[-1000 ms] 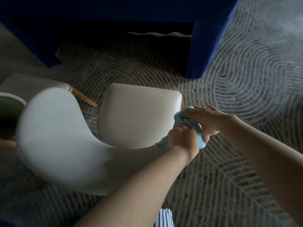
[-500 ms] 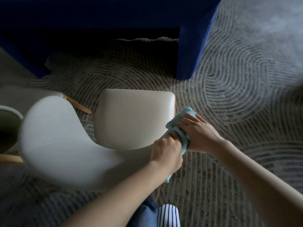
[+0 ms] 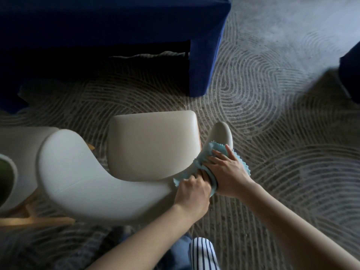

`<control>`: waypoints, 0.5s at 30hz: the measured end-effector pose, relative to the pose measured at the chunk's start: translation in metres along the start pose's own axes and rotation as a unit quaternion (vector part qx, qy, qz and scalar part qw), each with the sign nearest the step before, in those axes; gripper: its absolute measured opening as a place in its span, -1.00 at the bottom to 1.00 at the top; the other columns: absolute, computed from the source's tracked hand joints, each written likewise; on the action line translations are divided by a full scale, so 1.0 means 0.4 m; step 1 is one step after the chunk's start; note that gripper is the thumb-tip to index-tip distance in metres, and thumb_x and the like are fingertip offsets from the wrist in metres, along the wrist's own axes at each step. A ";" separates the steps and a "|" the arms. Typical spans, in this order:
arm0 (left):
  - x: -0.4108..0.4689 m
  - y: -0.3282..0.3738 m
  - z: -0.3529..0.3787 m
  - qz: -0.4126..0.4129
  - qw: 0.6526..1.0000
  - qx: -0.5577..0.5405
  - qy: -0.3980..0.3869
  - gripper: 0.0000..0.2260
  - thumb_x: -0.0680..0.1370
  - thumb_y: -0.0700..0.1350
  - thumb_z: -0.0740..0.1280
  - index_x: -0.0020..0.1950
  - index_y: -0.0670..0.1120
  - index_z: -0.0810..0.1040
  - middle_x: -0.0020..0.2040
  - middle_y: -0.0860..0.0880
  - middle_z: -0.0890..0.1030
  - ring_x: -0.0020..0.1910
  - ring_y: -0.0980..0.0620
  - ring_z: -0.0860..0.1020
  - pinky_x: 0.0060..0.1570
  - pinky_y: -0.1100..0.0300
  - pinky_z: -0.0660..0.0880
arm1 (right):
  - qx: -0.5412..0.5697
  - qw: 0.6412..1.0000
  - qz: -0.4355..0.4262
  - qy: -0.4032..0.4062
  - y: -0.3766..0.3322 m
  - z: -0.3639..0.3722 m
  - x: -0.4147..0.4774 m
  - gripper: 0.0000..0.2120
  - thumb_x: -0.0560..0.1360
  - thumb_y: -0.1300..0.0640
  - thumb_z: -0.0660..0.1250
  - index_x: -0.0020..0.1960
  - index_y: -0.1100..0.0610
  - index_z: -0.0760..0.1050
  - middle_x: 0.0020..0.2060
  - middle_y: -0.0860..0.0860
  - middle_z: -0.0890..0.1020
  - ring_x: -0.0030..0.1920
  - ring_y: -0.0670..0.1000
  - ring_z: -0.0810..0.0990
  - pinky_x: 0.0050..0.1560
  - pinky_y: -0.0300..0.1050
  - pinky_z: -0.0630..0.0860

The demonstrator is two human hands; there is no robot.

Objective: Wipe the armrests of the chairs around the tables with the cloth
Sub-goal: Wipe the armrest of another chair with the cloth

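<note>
**Cloth on chair armrest, both hands engaged**

The light blue cloth [image 3: 203, 155] lies draped over the armrest [image 3: 222, 133] of the cream chair [image 3: 87, 178], right of centre frame, beside the seat [image 3: 152, 145]. The right hand [image 3: 227, 172] lies on top, fingers extended, pressing the cloth down. The left hand [image 3: 192, 191], touching the right, has its fingers curled round the cloth's lower end. Patterned carpet [image 3: 272, 114] lies beneath, with dark blue furniture [image 3: 116, 26] at upper left.

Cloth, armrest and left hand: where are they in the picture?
cloth [image 3: 202, 157], head view, bunched left part.
armrest [image 3: 222, 133], head view, rounded tip.
left hand [image 3: 192, 193], head view, back of the hand.
</note>
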State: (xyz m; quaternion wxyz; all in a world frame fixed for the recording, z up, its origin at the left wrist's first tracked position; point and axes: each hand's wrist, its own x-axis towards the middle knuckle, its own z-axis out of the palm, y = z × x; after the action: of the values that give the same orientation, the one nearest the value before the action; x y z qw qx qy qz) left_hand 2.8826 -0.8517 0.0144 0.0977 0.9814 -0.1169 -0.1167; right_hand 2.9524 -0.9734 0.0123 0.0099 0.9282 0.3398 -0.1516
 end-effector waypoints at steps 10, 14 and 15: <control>-0.177 -0.216 0.022 0.133 0.990 0.038 0.027 -0.59 0.07 -0.05 0.56 -0.16 -0.19 0.65 -0.28 -0.10 0.62 -0.36 -0.01 0.59 -0.48 0.26 0.47 | 0.009 0.989 0.129 0.074 -0.308 0.045 -0.024 -0.51 0.05 -0.13 0.52 -0.07 0.02 0.63 -0.12 -0.06 0.67 0.09 0.09 0.63 0.32 0.30 0.17; -0.242 -0.329 0.023 0.178 0.982 0.019 0.056 -0.69 0.14 -0.19 0.50 -0.15 -0.21 0.65 -0.26 -0.12 0.64 -0.31 -0.05 0.62 -0.40 0.22 0.56 | 0.003 0.978 0.196 0.071 -0.461 0.066 0.006 -0.55 0.16 -0.18 0.29 -0.11 0.10 0.59 -0.21 0.00 0.63 0.04 0.17 0.61 0.35 0.35 0.21; -0.263 -0.364 0.021 0.184 0.981 0.016 0.066 -0.70 0.14 -0.21 0.48 -0.15 -0.21 0.65 -0.25 -0.12 0.64 -0.30 -0.05 0.62 -0.38 0.22 0.56 | -0.006 0.975 0.213 0.065 -0.508 0.072 0.018 -0.55 0.14 -0.17 0.34 -0.12 0.13 0.59 -0.23 0.04 0.63 0.01 0.20 0.61 0.34 0.35 0.22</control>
State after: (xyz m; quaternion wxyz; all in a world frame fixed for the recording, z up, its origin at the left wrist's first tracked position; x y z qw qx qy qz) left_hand 2.8110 -0.6876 -0.0040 0.1095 0.9500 -0.2909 -0.0303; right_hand 2.8210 -0.8162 -0.0002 0.0254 0.9870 0.1348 -0.0838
